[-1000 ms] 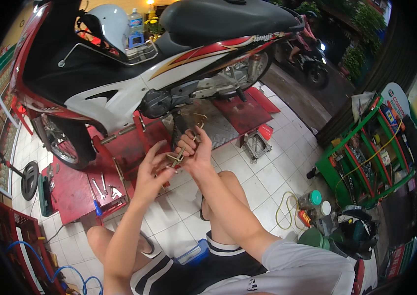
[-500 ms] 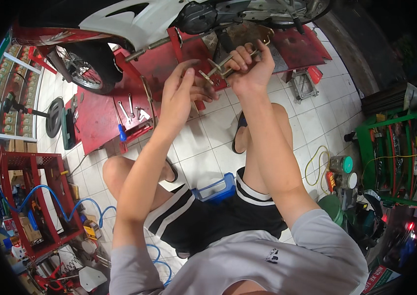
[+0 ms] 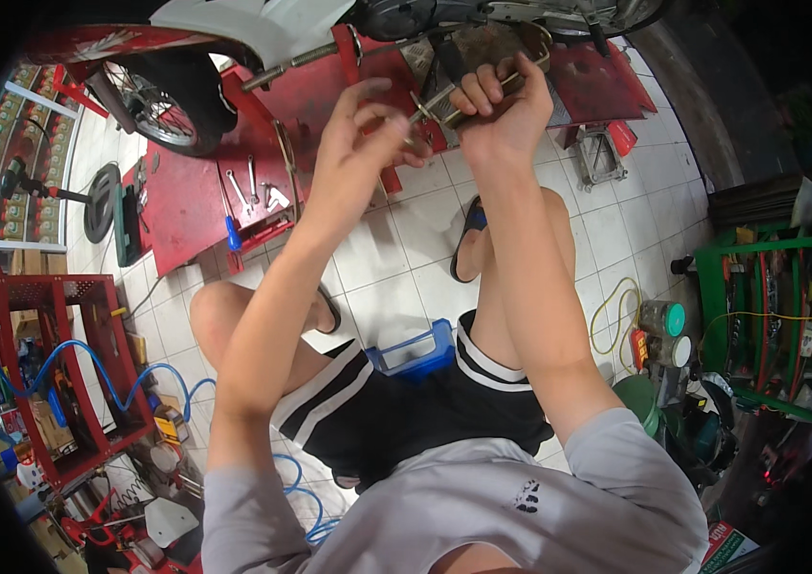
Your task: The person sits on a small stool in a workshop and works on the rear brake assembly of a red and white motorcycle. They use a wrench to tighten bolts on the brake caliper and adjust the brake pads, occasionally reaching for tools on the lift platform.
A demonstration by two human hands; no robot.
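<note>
I sit on a low blue stool (image 3: 413,350) facing a red and white motorcycle (image 3: 263,29) on a red lift platform (image 3: 186,206). My right hand (image 3: 500,107) is closed around a metal bar-shaped tool (image 3: 482,91) held up against the bike's underside. My left hand (image 3: 360,134) is raised beside it, with its fingertips pinching a small metal part (image 3: 404,122) next to the tool. What the tool engages on the bike is hidden by my hands.
Several wrenches (image 3: 251,189) lie on the red platform near the rear wheel (image 3: 162,120). A red tool cart (image 3: 66,383) with blue air hose (image 3: 129,383) stands at left, a green rack (image 3: 769,316) and canisters (image 3: 659,330) at right. White tiled floor (image 3: 406,249) lies between.
The view has tilted further down toward my lap and come closer. Both hands stay together at the bike's underside, the right still gripping the tool.
</note>
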